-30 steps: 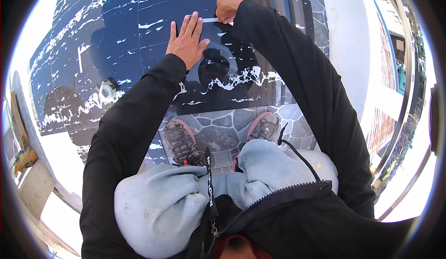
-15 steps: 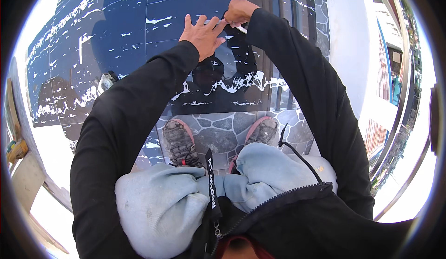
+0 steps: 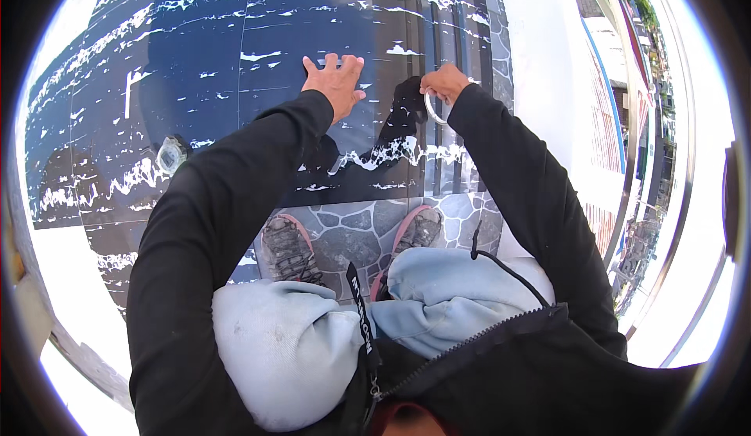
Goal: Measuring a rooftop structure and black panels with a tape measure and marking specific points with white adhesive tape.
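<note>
My left hand point(image 3: 335, 86) lies on the glossy dark tiled surface point(image 3: 313, 33) with its fingers spread and nothing in them. That surface is black and blue-looking, with white veins and strong reflections. To the right, my right hand point(image 3: 446, 84) has its fingers closed on a thin white ring point(image 3: 432, 109), perhaps a roll of tape. The ring hangs below the fingertips, partly hidden by the hand. Whether it touches the tiles I cannot tell.
A small, pale, roundish thing point(image 3: 171, 155) sits on the tiles near my left forearm. Stone-patterned flooring point(image 3: 356, 236) lies under my shoes point(image 3: 291, 244). A white wall or ledge point(image 3: 540, 68) runs along the right, with a metal rail point(image 3: 682, 135) beyond it.
My hands were close together with fingertips nearly touching. My right hand has moved right and nearer with the ring, which shows more now. The left stays spread on the tiles. The view has shifted.
</note>
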{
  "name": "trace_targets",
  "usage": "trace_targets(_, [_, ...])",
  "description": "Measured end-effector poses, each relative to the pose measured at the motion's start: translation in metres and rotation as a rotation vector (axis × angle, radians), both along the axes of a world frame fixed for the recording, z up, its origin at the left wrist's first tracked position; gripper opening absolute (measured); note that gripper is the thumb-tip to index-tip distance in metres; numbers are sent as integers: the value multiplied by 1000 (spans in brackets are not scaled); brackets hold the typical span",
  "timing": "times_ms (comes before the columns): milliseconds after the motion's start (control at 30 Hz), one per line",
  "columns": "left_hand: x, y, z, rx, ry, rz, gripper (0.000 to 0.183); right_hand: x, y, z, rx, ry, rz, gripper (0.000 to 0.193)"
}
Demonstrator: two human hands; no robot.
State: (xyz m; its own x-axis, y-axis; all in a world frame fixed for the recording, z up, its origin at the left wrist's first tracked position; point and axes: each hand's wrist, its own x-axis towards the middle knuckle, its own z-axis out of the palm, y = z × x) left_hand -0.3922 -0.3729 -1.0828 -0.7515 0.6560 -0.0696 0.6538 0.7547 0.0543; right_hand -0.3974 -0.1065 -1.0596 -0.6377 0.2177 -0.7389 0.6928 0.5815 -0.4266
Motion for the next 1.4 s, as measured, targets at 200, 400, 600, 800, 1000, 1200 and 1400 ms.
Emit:
trace_targets(200, [4, 23, 21, 11, -92, 10, 59, 35, 15, 65, -172, 358, -87, 19])
trace_targets(400, [21, -31, -8, 148, 61, 75, 69, 55, 14, 85, -303, 401, -197, 18])
trace_targets(600, [22, 4, 64, -202, -322, 293, 58, 68, -2, 88, -551, 314, -191, 27])
trace_targets(800, [41, 43, 84, 1141, -945, 417, 39, 76, -24, 108, -524, 431, -12, 50])
trace_targets(1000, [41, 48, 101, 1148, -922, 447, 29, 80, -42, 108, -389, 623, 58, 63])
trace_targets(1200, [41, 45, 103, 895, -530, 366, 21, 80, -53, 99, -297, 691, 46, 66])
trace_targets(1400, [39, 38, 86, 1027, -667, 427, 21, 75, -60, 95, -219, 813, 55, 52])
